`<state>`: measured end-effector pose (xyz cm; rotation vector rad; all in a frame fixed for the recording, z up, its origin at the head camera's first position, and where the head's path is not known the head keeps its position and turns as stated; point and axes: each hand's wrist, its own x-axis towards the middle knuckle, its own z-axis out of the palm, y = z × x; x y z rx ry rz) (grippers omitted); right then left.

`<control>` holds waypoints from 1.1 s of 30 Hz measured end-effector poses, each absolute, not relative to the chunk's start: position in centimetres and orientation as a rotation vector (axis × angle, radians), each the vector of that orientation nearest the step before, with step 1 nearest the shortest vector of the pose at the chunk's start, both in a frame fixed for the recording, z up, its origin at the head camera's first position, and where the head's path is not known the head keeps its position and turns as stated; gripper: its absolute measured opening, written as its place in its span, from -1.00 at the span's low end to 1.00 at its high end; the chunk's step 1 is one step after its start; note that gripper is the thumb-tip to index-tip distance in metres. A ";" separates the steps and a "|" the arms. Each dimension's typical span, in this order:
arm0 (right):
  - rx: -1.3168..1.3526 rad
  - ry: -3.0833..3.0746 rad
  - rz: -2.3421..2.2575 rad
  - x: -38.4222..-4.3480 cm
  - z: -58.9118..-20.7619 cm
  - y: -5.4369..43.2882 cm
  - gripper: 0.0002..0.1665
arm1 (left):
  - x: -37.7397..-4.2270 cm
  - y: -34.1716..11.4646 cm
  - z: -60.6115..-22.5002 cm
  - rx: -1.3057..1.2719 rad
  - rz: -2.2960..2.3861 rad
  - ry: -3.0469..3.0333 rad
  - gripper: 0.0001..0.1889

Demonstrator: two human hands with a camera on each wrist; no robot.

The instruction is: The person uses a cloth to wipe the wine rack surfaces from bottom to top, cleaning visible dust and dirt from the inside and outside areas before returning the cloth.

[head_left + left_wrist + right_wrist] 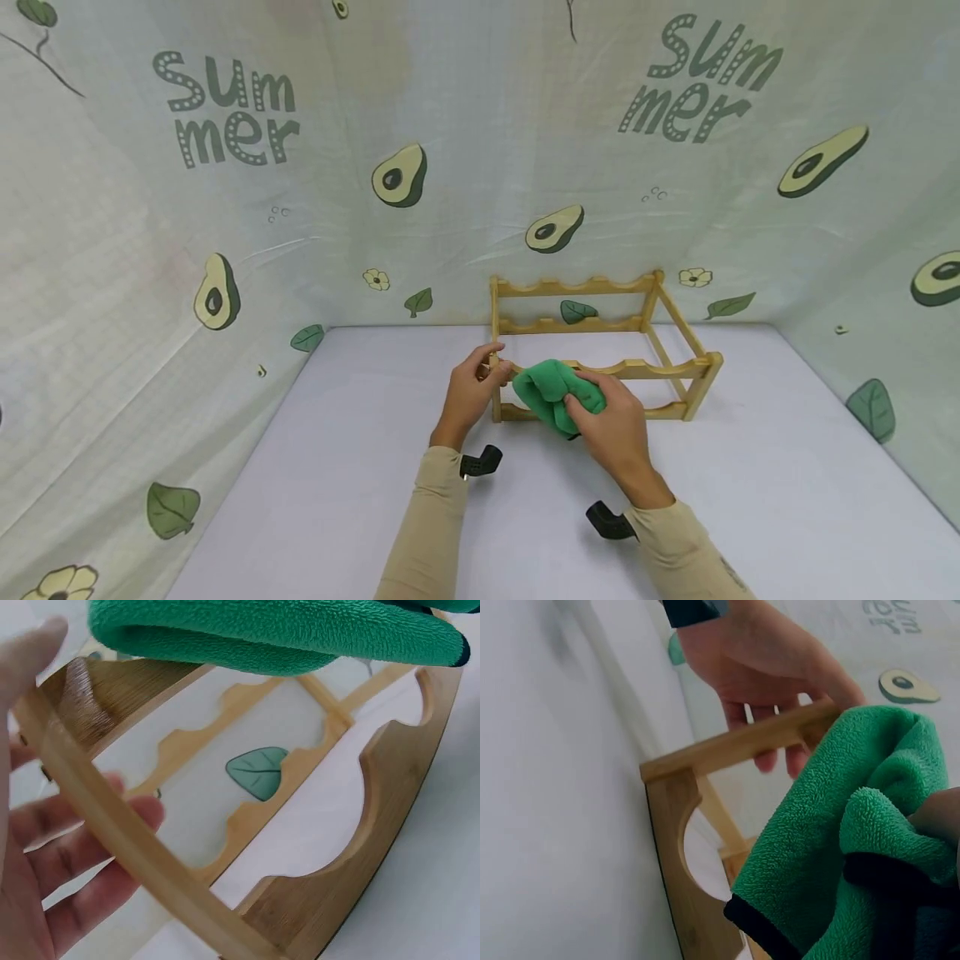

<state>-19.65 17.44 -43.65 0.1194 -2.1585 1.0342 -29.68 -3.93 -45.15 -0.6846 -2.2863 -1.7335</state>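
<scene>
A wooden wine rack point(630, 367) with scalloped rails stands at the back of the white table. My left hand point(468, 390) is at its front left corner, thumb and fingers on either side of the post point(142, 840). From the right wrist view, the left fingertips point(765, 760) show beyond that post. My right hand point(617, 425) grips a bunched green microfiber cloth point(551, 390) with dark edging. The cloth is held against the upper front rail, near the left post, and covers part of that rail. In the left wrist view the cloth point(262, 634) crosses the top.
A pale fabric backdrop point(480, 125) printed with avocados, leaves and lettering hangs behind the table and along its sides. The rack's back rails point(573, 287) stand close to it. A black camera mount point(482, 461) juts from the left wrist, another point(609, 521) from the right.
</scene>
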 end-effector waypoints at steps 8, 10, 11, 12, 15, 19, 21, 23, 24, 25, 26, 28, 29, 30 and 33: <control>0.086 -2.163 0.995 -19.2 -43.9 19.8 -0.57 | -30.2 -3.4 -45.6 -0.590 -1.713 -2.341 -0.18; 0.072 -2.159 0.988 -19.0 -44.0 20.3 -0.57 | -30.3 -3.3 -45.7 -0.573 -1.700 -2.357 -0.16; 0.066 -2.156 0.986 -18.9 -44.0 20.5 -0.57 | -30.3 -3.3 -45.7 -0.564 -1.693 -2.366 -0.15; 0.065 -2.150 0.982 -18.8 -44.0 20.8 -0.57 | -30.2 -3.3 -45.7 -0.559 -1.690 -2.369 -0.16; 0.060 -2.127 0.967 -18.6 -44.1 21.6 -0.58 | -30.1 -3.3 -45.7 -0.545 -1.688 -2.376 -0.18; 0.045 -2.113 0.943 -18.5 -44.1 22.6 -0.58 | -30.0 -3.2 -45.8 -0.542 -1.682 -2.368 -0.22; 0.038 -2.116 0.929 -18.4 -44.0 23.0 -0.57 | -29.9 -3.2 -45.9 -0.536 -1.681 -2.360 -0.24; 0.035 -2.127 0.906 -18.2 -43.9 23.4 -0.57 | -29.8 -3.2 -46.0 -0.518 -1.682 -2.345 -0.26; 0.037 -2.133 0.893 -18.0 -43.8 23.6 -0.57 | -29.8 -3.2 -46.1 -0.510 -1.686 -2.335 -0.27; 0.039 -2.138 0.878 -17.9 -43.7 23.7 -0.56 | -29.7 -3.2 -46.2 -0.503 -1.688 -2.325 -0.27; 0.040 -2.145 0.866 -17.8 -43.5 23.9 -0.56 | -29.7 -3.2 -46.3 -0.499 -1.694 -2.310 -0.28; 0.049 -2.150 0.835 -17.4 -43.3 24.4 -0.55 | -29.7 -3.1 -46.4 -0.496 -1.701 -2.281 -0.29; 0.055 -2.146 0.822 -17.3 -43.2 24.6 -0.54 | -29.6 -3.1 -46.5 -0.500 -1.707 -2.265 -0.30; 0.055 -2.148 0.814 -17.1 -43.1 24.8 -0.53 | -29.6 -3.1 -46.5 -0.504 -1.711 -2.250 -0.30; 0.064 -2.153 0.776 -16.6 -42.8 25.6 -0.52 | -29.4 -3.2 -46.6 -0.507 -1.721 -2.198 -0.33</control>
